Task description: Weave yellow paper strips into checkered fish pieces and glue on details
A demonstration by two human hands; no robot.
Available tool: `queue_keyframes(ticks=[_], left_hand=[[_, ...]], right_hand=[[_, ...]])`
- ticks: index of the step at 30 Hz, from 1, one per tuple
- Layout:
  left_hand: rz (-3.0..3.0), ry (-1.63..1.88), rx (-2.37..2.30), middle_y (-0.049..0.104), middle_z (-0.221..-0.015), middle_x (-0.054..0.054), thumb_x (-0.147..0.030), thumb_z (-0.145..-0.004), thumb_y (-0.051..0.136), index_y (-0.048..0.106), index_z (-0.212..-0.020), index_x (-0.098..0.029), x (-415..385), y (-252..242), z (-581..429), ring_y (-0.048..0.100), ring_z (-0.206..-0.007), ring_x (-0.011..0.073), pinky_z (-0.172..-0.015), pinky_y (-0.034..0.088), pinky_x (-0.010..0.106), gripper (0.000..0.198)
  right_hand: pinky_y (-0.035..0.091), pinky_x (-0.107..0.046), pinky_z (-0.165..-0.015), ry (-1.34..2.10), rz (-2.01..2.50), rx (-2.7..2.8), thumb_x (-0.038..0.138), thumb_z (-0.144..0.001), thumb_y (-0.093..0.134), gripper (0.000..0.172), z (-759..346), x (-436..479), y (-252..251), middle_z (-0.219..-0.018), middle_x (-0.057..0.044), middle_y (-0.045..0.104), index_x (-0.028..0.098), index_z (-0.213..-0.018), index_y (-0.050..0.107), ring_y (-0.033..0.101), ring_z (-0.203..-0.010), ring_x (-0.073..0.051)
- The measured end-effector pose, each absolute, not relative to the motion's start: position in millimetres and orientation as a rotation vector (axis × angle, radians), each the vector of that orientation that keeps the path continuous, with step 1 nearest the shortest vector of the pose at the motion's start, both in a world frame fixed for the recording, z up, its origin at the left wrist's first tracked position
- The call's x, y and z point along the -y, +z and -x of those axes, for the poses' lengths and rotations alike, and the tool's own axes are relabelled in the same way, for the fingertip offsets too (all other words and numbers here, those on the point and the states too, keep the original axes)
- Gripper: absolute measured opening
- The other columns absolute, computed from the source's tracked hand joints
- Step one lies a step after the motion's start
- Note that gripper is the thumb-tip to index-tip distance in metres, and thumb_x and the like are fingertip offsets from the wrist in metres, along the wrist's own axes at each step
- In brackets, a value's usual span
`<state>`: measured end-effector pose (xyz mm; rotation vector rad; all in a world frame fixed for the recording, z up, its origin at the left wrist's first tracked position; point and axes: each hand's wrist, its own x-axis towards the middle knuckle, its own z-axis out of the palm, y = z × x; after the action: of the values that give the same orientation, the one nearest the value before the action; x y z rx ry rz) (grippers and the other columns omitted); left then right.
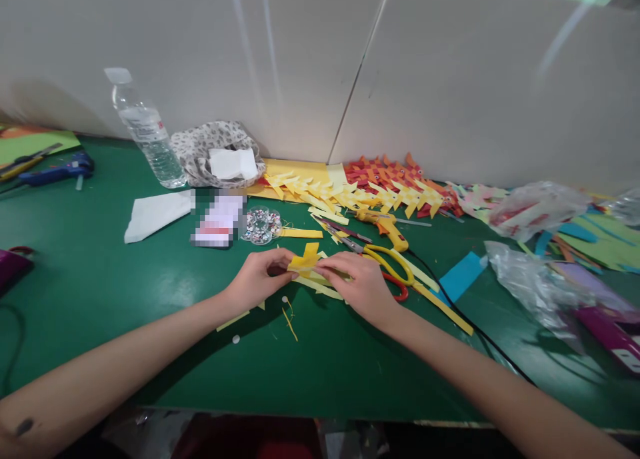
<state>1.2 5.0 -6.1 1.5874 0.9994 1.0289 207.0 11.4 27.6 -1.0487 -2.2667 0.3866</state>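
Observation:
Between my two hands is a piece of folded yellow paper strips (306, 259), one strip end sticking up. My left hand (263, 272) pinches its left side. The thumb and fingers of my right hand (357, 282) close on its right side. Pale yellow paper strips (320, 287) lie on the table beneath. Right beside my right hand are scissors with yellow handles (395, 262) and a second red handle (397, 287). Behind them a yellow glue gun (385, 226) lies on its side. A round clear case of small beads or googly eyes (263, 224) sits beyond my left hand.
Woven yellow paper fish (350, 196) and red-orange ones (385, 172) line the wall. A water bottle (150, 136), patterned cloth bag (215, 149) and phone (220, 219) stand or lie left. Plastic bags (537, 286), blue paper (460, 276) and a black cord (480, 329) are right.

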Motion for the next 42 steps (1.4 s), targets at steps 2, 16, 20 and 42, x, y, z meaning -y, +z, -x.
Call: queue_keyframes(ticks=[2, 16, 20, 42], left_hand=[[-1.594, 1.028, -1.000, 0.069, -0.081, 0.002, -0.015, -0.074, 0.062, 0.062, -0.087, -0.016, -5.4, -6.9, -1.1, 0.066, -0.075, 0.0120, -0.071, 0.054, 0.023, 0.013], [-1.574, 1.038, -1.119, 0.070, -0.085, 0.006, -0.034, -0.073, 0.066, 0.068, -0.088, -0.014, -1.5, 1.6, -6.3, 0.063, -0.071, 0.0143, -0.065, 0.052, 0.026, 0.025], [-1.598, 1.069, -1.137, 0.071, -0.078, 0.003, -0.034, -0.077, 0.063, 0.070, -0.084, -0.015, -1.0, 7.5, -3.8, 0.061, -0.066, 0.0115, -0.060, 0.049, 0.022, 0.021], [-1.317, 0.806, -1.108, 0.067, -0.066, -0.001, -0.033, -0.073, 0.067, 0.066, -0.071, -0.015, -1.0, 17.8, -1.3, 0.058, -0.054, 0.0077, -0.053, 0.049, 0.018, 0.019]], right_hand=[[0.049, -0.029, -0.069, 0.363, 1.047, 2.270, 0.018, -0.083, 0.057, 0.014, -207.4, -11.7, 27.7, -0.082, -0.002, 0.071, 0.021, -0.086, 0.069, 0.064, -0.077, -0.017], [0.049, -0.025, -0.068, 0.417, 1.004, 2.270, 0.016, -0.084, 0.055, 0.016, -202.5, -9.9, 29.2, -0.083, -0.002, 0.070, 0.021, -0.088, 0.069, 0.064, -0.075, -0.014], [0.048, -0.024, -0.067, 0.403, 0.979, 2.278, 0.020, -0.085, 0.055, 0.014, -201.4, -9.2, 31.7, -0.082, -0.002, 0.070, 0.021, -0.090, 0.068, 0.064, -0.074, -0.013], [0.049, -0.025, -0.066, 0.755, 1.229, 2.185, 0.029, -0.075, 0.066, 0.008, -204.6, -13.0, 49.1, -0.079, 0.001, 0.072, 0.022, -0.078, 0.069, 0.065, -0.071, -0.014]])
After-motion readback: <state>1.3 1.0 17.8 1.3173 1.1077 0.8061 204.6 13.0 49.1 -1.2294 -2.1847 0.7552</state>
